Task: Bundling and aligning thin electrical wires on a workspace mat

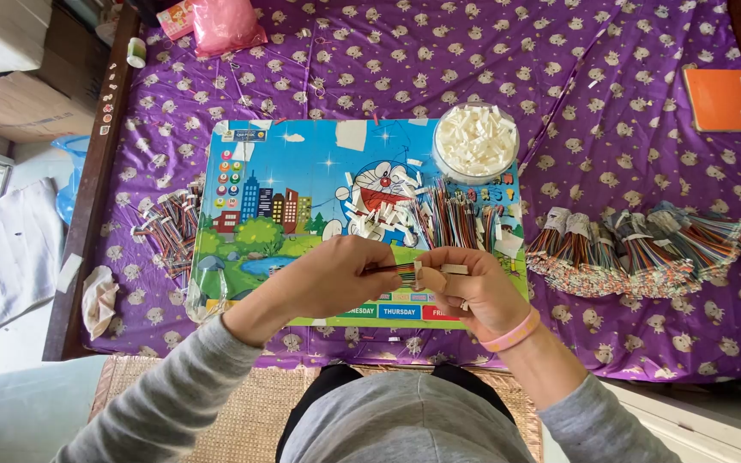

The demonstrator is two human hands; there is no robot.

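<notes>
My left hand (336, 276) and my right hand (471, 287) meet over the front edge of a colourful cartoon board (302, 189). Between them they pinch a small bundle of multicoloured wires (406, 273). The right hand's fingers also press a small white strip (454, 269) at the bundle's end. A pink band circles my right wrist. Just beyond the hands, loose multicoloured wires (456, 219) and a scatter of white strips (370, 221) lie on the board.
A round clear bowl of white strips (476, 141) stands at the board's far right. Tied wire bundles (645, 249) lie in a row to the right, more (169, 227) to the left. An orange booklet (725, 99) and a pink bag (223, 24) sit on the purple cloth.
</notes>
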